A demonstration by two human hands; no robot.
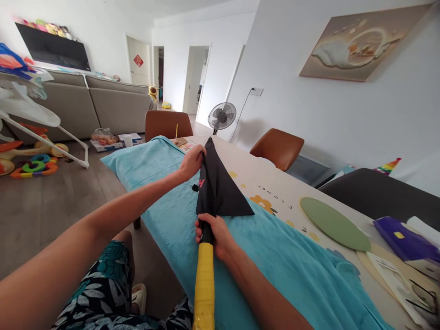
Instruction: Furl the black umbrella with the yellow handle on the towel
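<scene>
A black umbrella (225, 192) with a yellow handle (205, 279) points away from me over the turquoise cloth (172, 206) on the table. Its canopy is folded, with one triangular flap spread out to the right and red lettering on the left part. My left hand (193, 161) pinches the black fabric near the far tip. Lower down, my right hand (217, 233) wraps round the black part just above the yellow handle. A small black tab (195, 188) sticks out at the umbrella's left side.
A green oval mat (333, 222) and a purple packet (405, 240) lie on the table (240, 158) at the right. Brown chairs (280, 147) and a fan (222, 116) stand beyond. Toys (34, 167) are on the floor at left, before a grey sofa (117, 101).
</scene>
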